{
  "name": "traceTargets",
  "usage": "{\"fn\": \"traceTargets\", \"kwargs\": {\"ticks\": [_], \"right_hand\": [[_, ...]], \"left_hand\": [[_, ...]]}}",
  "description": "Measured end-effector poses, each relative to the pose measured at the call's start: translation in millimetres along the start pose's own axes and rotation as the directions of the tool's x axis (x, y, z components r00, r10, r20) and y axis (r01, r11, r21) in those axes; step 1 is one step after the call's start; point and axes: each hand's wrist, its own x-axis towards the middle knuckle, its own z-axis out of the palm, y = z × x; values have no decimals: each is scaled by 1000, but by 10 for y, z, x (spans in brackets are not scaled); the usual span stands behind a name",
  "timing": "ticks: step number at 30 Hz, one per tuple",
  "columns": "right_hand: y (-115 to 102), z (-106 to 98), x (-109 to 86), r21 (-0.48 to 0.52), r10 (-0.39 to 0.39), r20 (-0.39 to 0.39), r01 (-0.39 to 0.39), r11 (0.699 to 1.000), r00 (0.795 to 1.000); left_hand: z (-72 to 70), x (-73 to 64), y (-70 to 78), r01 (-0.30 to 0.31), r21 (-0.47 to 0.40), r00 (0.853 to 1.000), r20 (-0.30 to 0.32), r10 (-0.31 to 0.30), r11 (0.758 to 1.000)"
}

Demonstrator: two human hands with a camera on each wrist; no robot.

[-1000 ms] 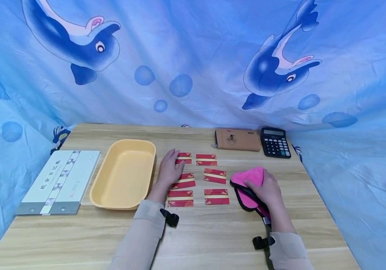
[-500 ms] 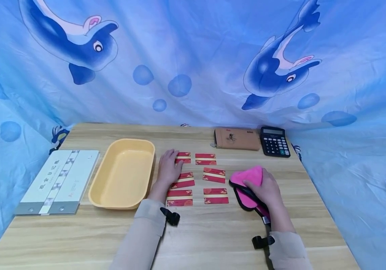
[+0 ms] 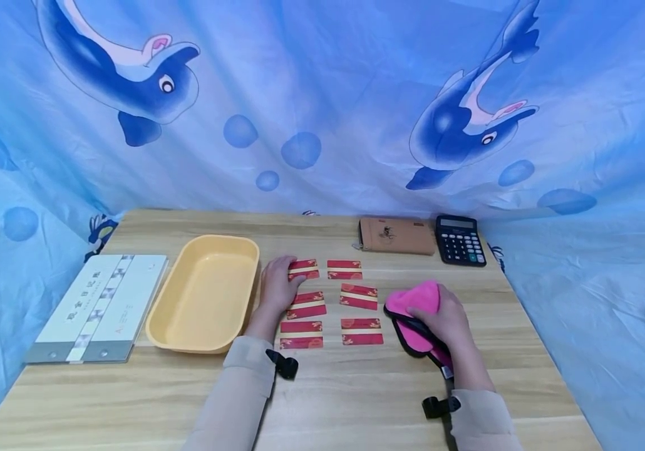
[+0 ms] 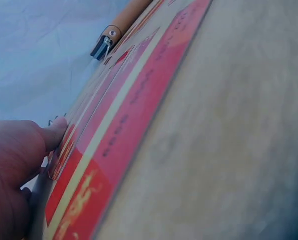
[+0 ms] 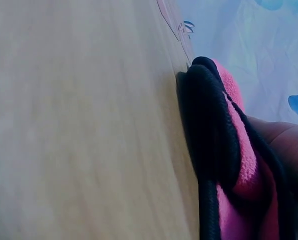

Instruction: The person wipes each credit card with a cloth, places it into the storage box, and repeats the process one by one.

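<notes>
Several red cards with cream stripes lie flat in two columns. My left hand point(image 3: 278, 285) is at the left end of the far-left card point(image 3: 307, 269), thumb at its near edge and fingers at its far edge. In the left wrist view, the thumb touches that far card, partly hidden, beyond a nearer red card point(image 4: 114, 115). My right hand point(image 3: 451, 316) grips a folded pink cloth point(image 3: 417, 297) with black edging, right of the cards on the table. The cloth point(image 5: 246, 165) fills the right of the right wrist view, with part of the hand behind it.
A yellow plastic tray point(image 3: 204, 300) stands left of the left hand, beside a white-and-grey ledger book point(image 3: 103, 307). A brown zip wallet point(image 3: 398, 236) and black calculator point(image 3: 460, 240) lie at the back right. A blue dolphin-print curtain point(image 3: 322, 94) hangs behind the table.
My left hand has shifted slightly left, uncovering more of the far-left card. The right hand and pink cloth have stayed in place. The head view has tilted slightly.
</notes>
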Motion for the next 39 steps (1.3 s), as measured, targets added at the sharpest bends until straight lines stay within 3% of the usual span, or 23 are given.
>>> {"fn": "traceTargets", "kwargs": {"ticks": [11, 19, 25, 31, 35, 39], "right_hand": [[18, 0, 8, 21, -15, -8, 15, 1000, 1000], [7, 0, -2, 20, -3, 2, 3, 1000, 1000], [-27, -5, 18, 1, 14, 20, -14, 1000, 1000], [-74, 4, 26, -46, -18, 18, 19, 999, 1000], [-56, -11, 9, -4, -27, -2, 27, 1000, 1000], [-48, -18, -2, 96, -50, -30, 53, 994, 998]], "left_hand": [[-17, -21, 1, 11, -34, 1000, 25, -10, 999], [-55, -53, -7, -28, -193, 1000, 3, 29, 981], [-43, -93, -3, -12, -262, 1000, -22, 6, 965], [-87, -156, 90, -60, -271, 998, 20, 67, 961], [-177, -223, 256, -45, -348, 998, 27, 58, 936], [-267, -332, 428, -1, -461, 999, 31, 17, 888]]}}
